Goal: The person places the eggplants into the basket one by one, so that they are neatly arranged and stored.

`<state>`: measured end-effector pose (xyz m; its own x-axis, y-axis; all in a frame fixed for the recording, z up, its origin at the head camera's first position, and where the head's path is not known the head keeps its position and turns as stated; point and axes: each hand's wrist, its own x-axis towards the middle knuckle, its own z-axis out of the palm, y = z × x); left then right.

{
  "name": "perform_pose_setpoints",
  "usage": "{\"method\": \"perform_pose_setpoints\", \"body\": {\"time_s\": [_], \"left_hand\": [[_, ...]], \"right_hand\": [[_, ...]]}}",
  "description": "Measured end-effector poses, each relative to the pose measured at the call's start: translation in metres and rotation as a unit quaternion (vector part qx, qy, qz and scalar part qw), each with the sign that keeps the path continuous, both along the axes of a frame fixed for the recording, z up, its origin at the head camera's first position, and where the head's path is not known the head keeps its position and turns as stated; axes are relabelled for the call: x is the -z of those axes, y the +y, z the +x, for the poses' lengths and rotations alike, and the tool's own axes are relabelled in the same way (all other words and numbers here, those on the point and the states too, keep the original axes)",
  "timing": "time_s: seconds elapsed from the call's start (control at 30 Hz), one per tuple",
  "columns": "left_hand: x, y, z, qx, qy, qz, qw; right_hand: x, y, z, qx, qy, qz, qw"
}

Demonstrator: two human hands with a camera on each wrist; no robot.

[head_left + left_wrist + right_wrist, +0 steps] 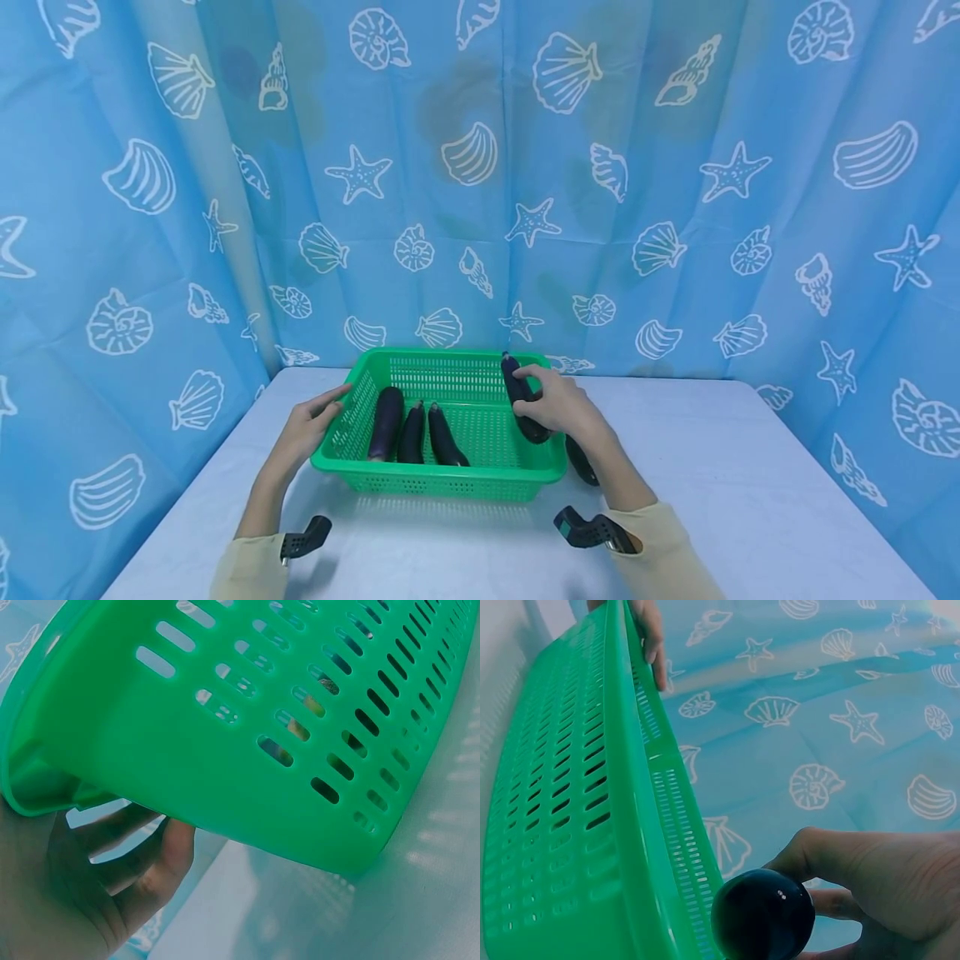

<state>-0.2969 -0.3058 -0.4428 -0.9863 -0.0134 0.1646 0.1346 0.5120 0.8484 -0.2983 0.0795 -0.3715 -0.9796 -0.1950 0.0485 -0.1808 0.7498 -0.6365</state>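
A green plastic basket (442, 482) stands on the table with three dark eggplants lying in its left half: a thick one (387, 423), a slimmer one (412, 433) and another (446, 437). My right hand (558, 402) holds an eggplant (516, 385) over the basket's right side, thumb and fingers around its body. In the right wrist view its glossy round end (763, 915) faces the camera, beside the rim. At the left rim, my left hand (307, 425) grips the basket, with fingers over the edge and the thumb against the outer wall (172, 750).
One more eggplant (582, 461) lies on the table right of the basket, partly hidden by my right forearm. The white table (712, 492) extends to both sides. Behind it hangs a blue curtain (480, 217) with shell prints.
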Motion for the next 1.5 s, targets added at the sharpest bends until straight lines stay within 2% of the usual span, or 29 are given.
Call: {"method": "perform_pose_setpoints", "body": {"time_s": [0.27,0.57,1.2,1.5], "left_hand": [[0.0,0.0,0.0,-0.002,0.001,-0.004,1.0],[0.002,-0.002,-0.002,0.004,0.012,0.003,0.9999],[0.003,-0.002,-0.004,-0.004,0.01,-0.003,0.9999],[0.003,-0.001,-0.003,-0.004,0.005,-0.003,1.0]], "right_hand": [[0.002,-0.009,0.0,0.003,0.003,0.01,1.0],[0.011,-0.018,0.002,-0.006,-0.003,0.011,1.0],[0.026,-0.036,0.006,-0.032,-0.002,0.012,0.999],[0.031,-0.044,0.009,-0.057,-0.003,0.03,0.998]]}}
